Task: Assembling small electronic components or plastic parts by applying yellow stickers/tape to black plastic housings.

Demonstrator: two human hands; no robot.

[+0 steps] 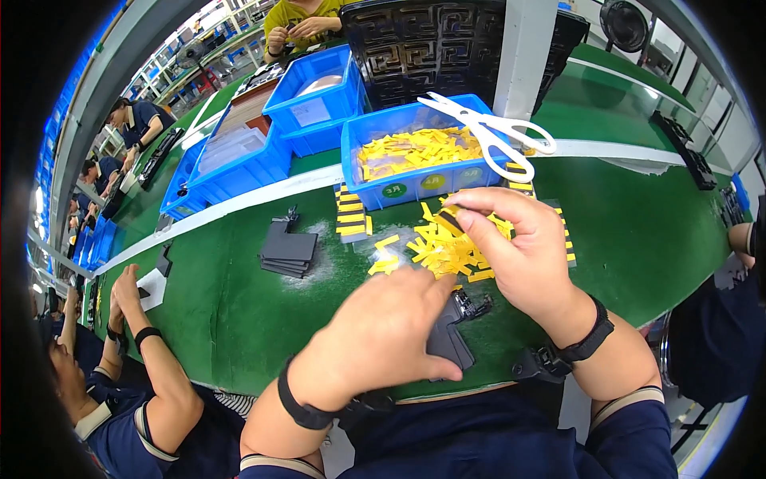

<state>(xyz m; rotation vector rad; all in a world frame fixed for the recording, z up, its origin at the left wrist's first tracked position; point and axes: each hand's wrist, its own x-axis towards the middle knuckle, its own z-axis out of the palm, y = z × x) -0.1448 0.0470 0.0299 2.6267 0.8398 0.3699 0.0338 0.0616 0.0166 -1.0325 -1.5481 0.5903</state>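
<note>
My right hand (523, 239) pinches a small black-and-yellow strip (448, 221) between thumb and fingers, above a loose pile of yellow strips (451, 254). Lower down, my left hand (383, 327) spans the near side of a small stack of flat dark grey parts (452, 343). Its thumb is spread away from the other fingers, whose tips are slightly blurred and partly hidden. A dark fitting shows at the top of that stack. Farther left lies another stack of dark grey L-shaped parts (289, 249).
Behind the pile, a blue bin (415, 188) holds many yellow strips, with white-handled scissors (487, 132) across its right corner. Striped cards (351, 214) lie beside it. More blue bins (315, 108) stand at the back left. A co-worker's hands (124, 295) are at the left.
</note>
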